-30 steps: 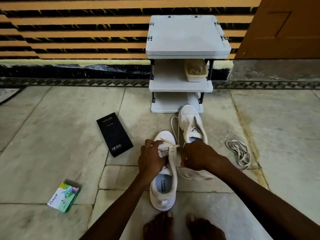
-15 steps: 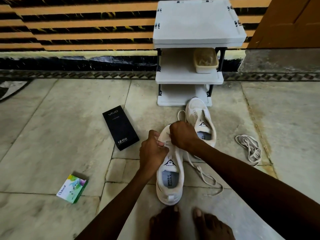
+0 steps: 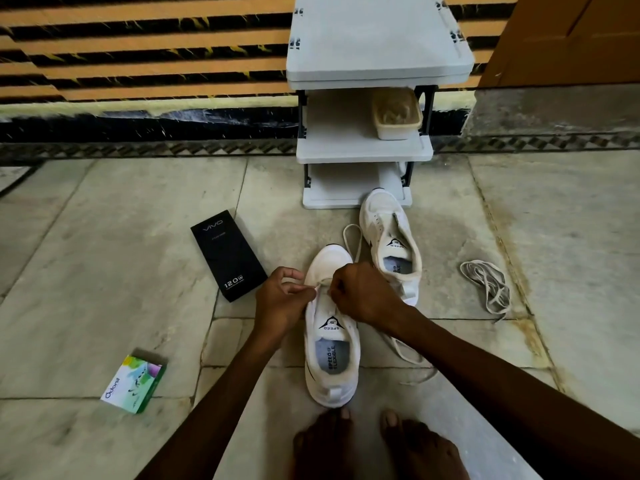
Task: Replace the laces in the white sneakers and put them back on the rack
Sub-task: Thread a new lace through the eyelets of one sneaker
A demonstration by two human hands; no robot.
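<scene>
Left hand (image 3: pixel 280 303) and right hand (image 3: pixel 360 294) both pinch a flat white lace (image 3: pixel 321 283) over the near white fabric sneaker (image 3: pixel 332 344). Its twin (image 3: pixel 391 244) lies at one o'clock, just before the grey plastic rack (image 3: pixel 363 150) at twelve.

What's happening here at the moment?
A person is lacing the near white sneaker on the floor. The left hand pinches the tip of the lace, and the right hand grips the lace over the front eyelets. The second sneaker sits in front of the shoe rack, and a loose bundle of laces lies to the right. Neither sneaker is on the rack.
</scene>
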